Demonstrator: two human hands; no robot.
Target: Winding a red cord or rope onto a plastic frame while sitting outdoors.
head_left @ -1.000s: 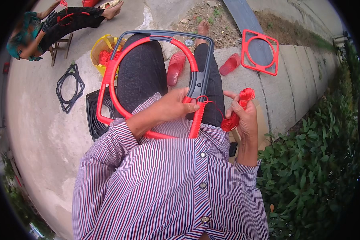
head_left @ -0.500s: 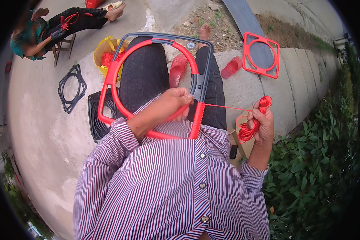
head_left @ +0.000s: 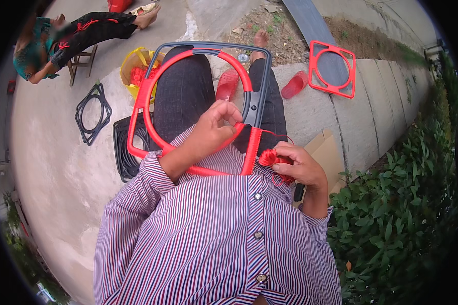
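Observation:
A dark grey plastic frame [head_left: 259, 101], a rounded square with a ring inside it, rests over my lap. Red cord wraps much of the ring and the near and left sides, while the far edge and upper right corner stay bare grey. My left hand [head_left: 213, 128] reaches across the ring with fingers curled, pinching its right part beside the end of the wrapping. My right hand [head_left: 301, 163] is closed on a bundle of red cord [head_left: 268, 158], close to the frame's lower right side. A slack strand loops between bundle and frame.
A finished-looking red frame [head_left: 314, 73] lies at the far right, a bare dark frame [head_left: 107, 109] at the left. Nearby are a yellow bag [head_left: 129, 65] of red cord, stacked dark frames [head_left: 122, 147], red shoes [head_left: 294, 85], cardboard [head_left: 323, 152] and bushes [head_left: 387, 229]. Another person [head_left: 33, 58] sits at far left.
My right hand has come inward to the left with the cord bundle, and the taut strand has gone slack. My left hand has shifted slightly up, staying at the ring.

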